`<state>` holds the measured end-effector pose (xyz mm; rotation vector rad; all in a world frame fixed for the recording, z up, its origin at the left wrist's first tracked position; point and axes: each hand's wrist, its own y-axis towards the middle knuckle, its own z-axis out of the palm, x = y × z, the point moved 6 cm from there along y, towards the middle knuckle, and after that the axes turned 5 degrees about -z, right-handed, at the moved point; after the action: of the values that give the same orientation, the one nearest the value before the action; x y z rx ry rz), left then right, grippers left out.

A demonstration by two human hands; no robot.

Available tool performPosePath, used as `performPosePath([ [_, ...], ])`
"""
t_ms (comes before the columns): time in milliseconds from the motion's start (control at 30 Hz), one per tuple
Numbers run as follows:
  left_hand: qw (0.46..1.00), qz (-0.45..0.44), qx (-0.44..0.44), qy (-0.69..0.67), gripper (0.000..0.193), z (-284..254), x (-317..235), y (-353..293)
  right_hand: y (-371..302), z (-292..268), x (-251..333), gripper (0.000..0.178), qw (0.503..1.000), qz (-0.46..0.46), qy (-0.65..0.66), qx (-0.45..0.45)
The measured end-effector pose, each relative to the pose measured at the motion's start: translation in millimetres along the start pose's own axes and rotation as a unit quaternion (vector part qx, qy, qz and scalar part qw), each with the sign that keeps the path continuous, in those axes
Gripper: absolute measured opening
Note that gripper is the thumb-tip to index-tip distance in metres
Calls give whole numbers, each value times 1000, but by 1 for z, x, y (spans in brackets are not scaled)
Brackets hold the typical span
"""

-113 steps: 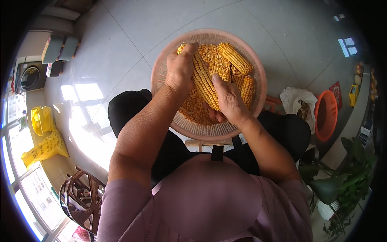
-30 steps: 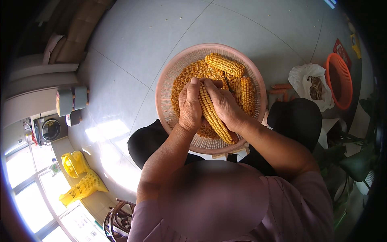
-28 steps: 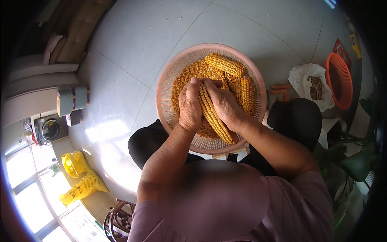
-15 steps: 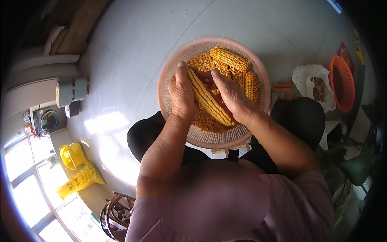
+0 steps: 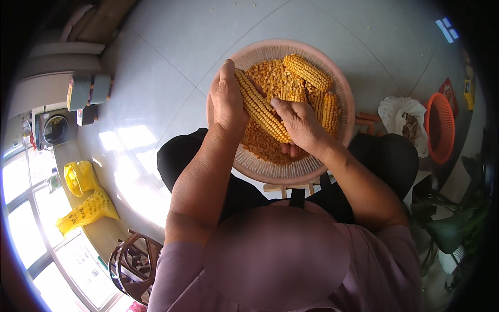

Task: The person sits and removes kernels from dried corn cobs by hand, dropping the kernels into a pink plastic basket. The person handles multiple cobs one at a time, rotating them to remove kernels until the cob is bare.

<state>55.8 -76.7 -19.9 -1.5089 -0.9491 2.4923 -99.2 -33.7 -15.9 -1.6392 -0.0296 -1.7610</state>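
Since the frame half a second ago, the right hand [image 5: 304,125] has slid down to the near end of the held cob [image 5: 261,107], its thumb now laid over the kernels, while the left hand [image 5: 228,99] has come round to the far end. The whole view has shifted a little too.

The cob is held over the pink basket [image 5: 347,88], its long axis running slantwise — far end up and to the left, near end down and to the right, toward the person. Both hands touch it: the left cups the far end along its left side, thumb straight, its fingers curled behind and mostly hidden; the right pinches the near end, thumb on top, a few fingertips showing just beneath. How hard either one presses, I cannot tell.

Counted: two hands; one cob held; three more cobs at the right side of the basket — the upper cob [image 5: 307,73] lying slantwise, the outer cob [image 5: 329,113] nearly in line with the person's gaze, and the inner cob [image 5: 316,103] just beside it. A fourth piece, partly behind the right thumb, is too covered to be sure of. The loose kernels [image 5: 264,144] are past counting. Beyond the right knee: one white bag [image 5: 397,109], one orange basket [image 5: 440,127].
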Motion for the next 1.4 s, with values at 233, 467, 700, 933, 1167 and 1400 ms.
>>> performPosePath([
  [233, 1000, -3, 0, 22, 41, 3, -1, 1, 5, 2, -11, 71, 992, 59, 110, -1],
  [467, 1000, -6, -12, 3, 39, -1, -5, 3, 2, 4, 5, 77, 999, -8, 0, 48],
  [700, 1000, 10, -17, -19, 39, -2, 0, 8, 4, -2, -1, 55, 983, -153, -85, -50],
  [933, 1000, 9, -1, 19, 40, 5, 3, 5, 17, -13, -20, 66, 990, -101, -89, -47],
  [1167, 997, 6, 56, 50, 44, 20, 2, -15, 10, 5, 8, 66, 997, -74, 7, 4],
  [1400, 996, -17, 80, 48, 49, 23, 10, -15, 24, -2, -19, 64, 997, -69, 39, 15],
])
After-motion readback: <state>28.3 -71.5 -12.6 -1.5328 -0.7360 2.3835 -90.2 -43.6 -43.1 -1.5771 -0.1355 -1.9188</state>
